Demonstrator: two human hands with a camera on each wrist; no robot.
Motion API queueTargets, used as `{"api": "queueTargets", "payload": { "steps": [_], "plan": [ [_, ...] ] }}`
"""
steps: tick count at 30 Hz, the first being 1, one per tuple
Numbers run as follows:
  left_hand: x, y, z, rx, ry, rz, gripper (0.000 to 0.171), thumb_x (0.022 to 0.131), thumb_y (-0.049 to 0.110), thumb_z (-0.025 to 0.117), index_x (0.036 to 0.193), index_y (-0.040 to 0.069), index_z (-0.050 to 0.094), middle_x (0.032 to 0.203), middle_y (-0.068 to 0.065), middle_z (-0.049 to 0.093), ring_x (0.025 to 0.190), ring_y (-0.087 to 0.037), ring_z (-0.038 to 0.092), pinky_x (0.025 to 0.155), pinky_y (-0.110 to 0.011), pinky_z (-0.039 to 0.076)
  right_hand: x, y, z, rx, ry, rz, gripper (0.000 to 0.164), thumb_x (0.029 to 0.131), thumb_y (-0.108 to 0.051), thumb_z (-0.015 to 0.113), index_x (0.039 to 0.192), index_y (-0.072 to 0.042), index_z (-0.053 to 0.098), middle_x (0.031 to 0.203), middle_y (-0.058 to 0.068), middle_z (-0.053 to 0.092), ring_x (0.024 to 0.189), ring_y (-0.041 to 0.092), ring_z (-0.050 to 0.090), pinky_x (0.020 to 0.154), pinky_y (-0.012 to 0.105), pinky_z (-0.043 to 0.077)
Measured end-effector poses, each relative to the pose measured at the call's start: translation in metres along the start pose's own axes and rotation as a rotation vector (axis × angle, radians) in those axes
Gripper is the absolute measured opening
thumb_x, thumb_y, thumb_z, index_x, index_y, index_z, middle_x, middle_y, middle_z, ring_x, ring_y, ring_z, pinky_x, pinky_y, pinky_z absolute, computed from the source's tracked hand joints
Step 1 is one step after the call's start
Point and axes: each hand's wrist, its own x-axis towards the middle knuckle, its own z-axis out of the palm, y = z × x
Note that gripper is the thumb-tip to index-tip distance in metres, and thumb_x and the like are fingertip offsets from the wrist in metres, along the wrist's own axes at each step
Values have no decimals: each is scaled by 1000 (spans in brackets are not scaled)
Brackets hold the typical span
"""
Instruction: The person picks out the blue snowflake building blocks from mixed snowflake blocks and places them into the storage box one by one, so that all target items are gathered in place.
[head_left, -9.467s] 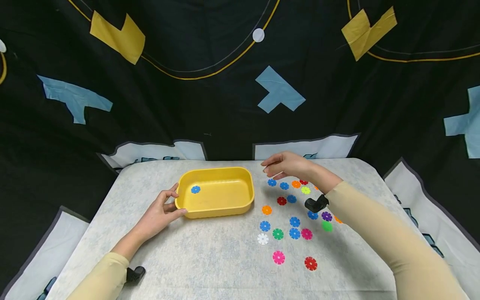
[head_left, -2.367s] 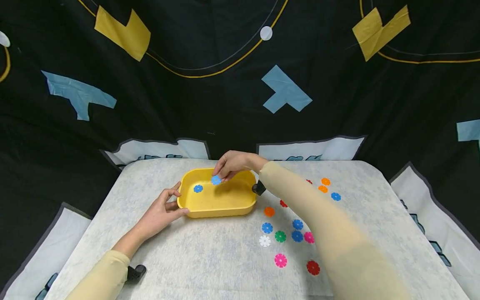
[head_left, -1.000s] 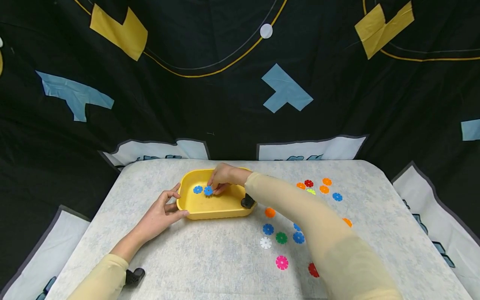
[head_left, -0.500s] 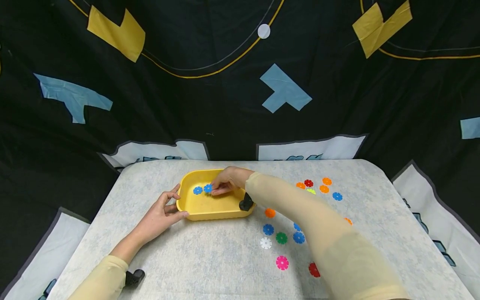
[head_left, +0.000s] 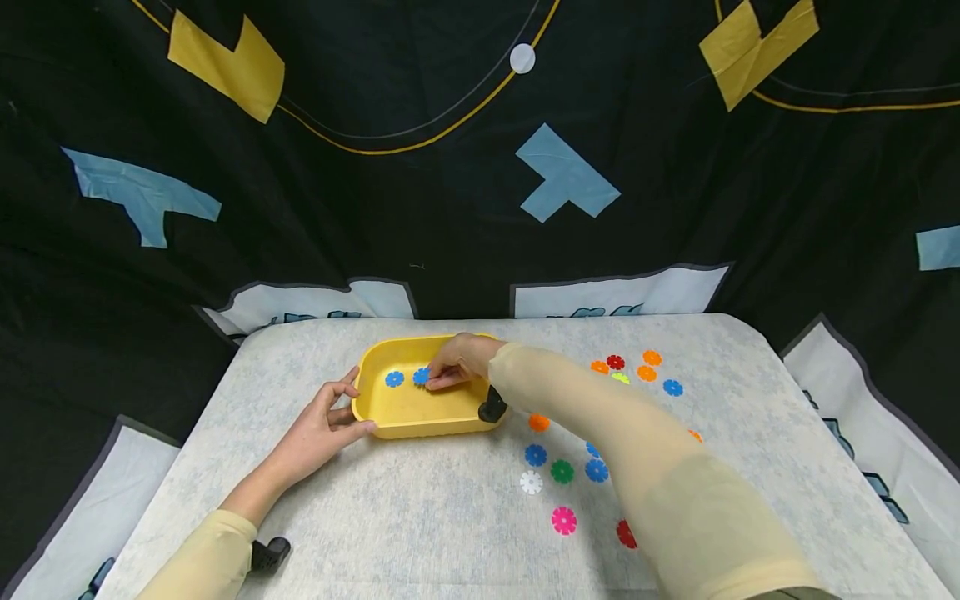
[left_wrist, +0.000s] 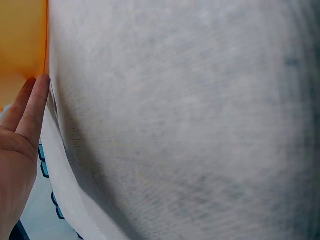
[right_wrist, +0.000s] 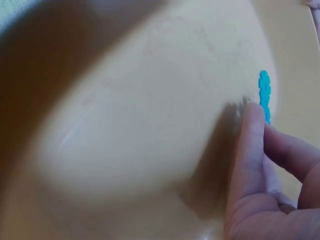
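My left hand (head_left: 322, 417) holds the left end of a yellow plastic tray (head_left: 438, 429), thumb at the front corner and fingers along the side wall. In the left wrist view two fingertips of the left hand (left_wrist: 22, 135) touch the tray's wall (left_wrist: 22, 40). Inside the tray, my right hand (head_left: 459, 360) pinches a blue notched disc (head_left: 422, 377) between thumb and fingertips, low over the tray floor. The right wrist view shows this disc (right_wrist: 264, 85) nearly edge-on beyond the fingertips. A second blue notched disc (head_left: 394, 379) lies flat just to its left.
Loose notched discs lie on the cloth-covered table right of the tray, among them an orange one (head_left: 538, 422), a green one (head_left: 562, 472), a white one (head_left: 531, 482) and a pink one (head_left: 564, 521). My right sleeve (head_left: 600, 417) crosses above and hides part of the table.
The right hand has come from over the table discs into the tray with a blue disc, then lowered it beside the other. Lately that disc has shifted slightly right. The left hand stays put.
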Motion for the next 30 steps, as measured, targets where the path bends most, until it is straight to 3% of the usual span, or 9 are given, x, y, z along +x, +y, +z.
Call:
{"api": "queueTargets", "payload": {
  "steps": [13,22,30],
  "plan": [
    [-1,-2,2,-18,-2,0,61,92,37,78,128,7,39,170,3,15,133,-35,55,91,-18,51,3,5,4,-10,-19,-21,5,91,11,70,91,13,65,87,24,72,99,31,74,82,28,57],
    [0,0,1,-25,-10,-10,61,92,38,79,128,8,39,170,6,14,132,-34,56,90,-18,51,-3,9,5,25,-9,-101,9,90,16,67,93,11,59,93,26,71,108,33,70,88,29,54],
    [-3,3,0,1,-17,-28,65,91,43,78,129,7,39,170,9,12,133,-33,55,89,-20,52,-5,5,-1,-7,28,-144,11,91,13,70,101,10,65,91,22,72,101,31,73,86,31,57]
  ]
}}
